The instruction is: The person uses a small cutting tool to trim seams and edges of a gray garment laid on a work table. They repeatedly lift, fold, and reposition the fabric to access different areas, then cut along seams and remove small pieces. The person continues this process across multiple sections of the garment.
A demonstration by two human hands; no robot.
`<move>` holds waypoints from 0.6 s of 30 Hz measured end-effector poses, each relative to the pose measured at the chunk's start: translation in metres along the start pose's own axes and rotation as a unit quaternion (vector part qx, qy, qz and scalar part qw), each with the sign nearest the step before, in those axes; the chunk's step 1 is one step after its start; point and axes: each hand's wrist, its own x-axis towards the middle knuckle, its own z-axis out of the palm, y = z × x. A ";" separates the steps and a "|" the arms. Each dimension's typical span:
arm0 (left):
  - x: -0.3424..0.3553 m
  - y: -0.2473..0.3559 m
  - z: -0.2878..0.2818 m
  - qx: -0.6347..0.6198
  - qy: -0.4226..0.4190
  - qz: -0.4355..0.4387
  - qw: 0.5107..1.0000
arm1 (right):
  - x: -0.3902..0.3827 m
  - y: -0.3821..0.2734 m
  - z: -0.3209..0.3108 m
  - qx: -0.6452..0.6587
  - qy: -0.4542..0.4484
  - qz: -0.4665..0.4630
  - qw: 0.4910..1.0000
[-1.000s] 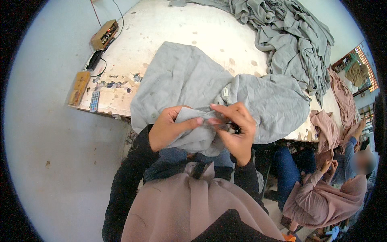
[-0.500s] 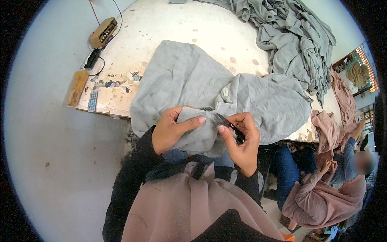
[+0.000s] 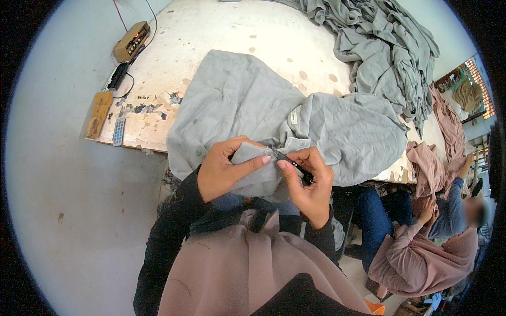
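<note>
A grey garment (image 3: 232, 100) with a small white label (image 3: 294, 116) lies over the table's near edge. My left hand (image 3: 224, 166) pinches a flap of it between thumb and fingers, close to the neckline or placket edge. My right hand (image 3: 311, 184) is closed round small black thread snips (image 3: 298, 167). Their tips touch, or almost touch, the cloth edge beside my left thumb, where loose thread ends show. Part of the snips is hidden by my right fingers.
The pale, stained table (image 3: 232, 31) carries a heap of grey garments (image 3: 385, 58) at the far right and pinkish cloth (image 3: 427, 163) at the right edge. A remote control (image 3: 119, 131), a yellowish block (image 3: 99, 115) and a brown radio-like box (image 3: 132, 41) line the left. A co-worker (image 3: 421, 247) sits at right.
The snips' tips have moved left and slightly down to the cloth edge by my left thumb, and their blades now look closer together. My left hand keeps its pinch.
</note>
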 end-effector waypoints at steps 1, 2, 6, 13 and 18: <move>0.000 0.000 0.001 0.002 0.001 0.006 1.000 | 0.000 -0.001 0.001 0.033 0.010 0.010 0.999; 0.000 0.000 0.002 0.014 0.006 0.018 1.000 | -0.001 -0.001 0.001 0.067 0.021 0.020 0.997; 0.001 -0.004 0.004 0.116 0.013 0.196 0.974 | 0.001 -0.001 -0.006 0.100 -0.025 0.020 0.994; -0.006 -0.015 -0.003 0.349 0.132 0.356 0.857 | -0.004 0.005 -0.024 0.171 -0.074 -0.175 0.967; -0.007 -0.017 -0.006 0.404 0.132 0.428 0.798 | -0.013 -0.005 -0.019 0.017 -0.013 -0.073 0.997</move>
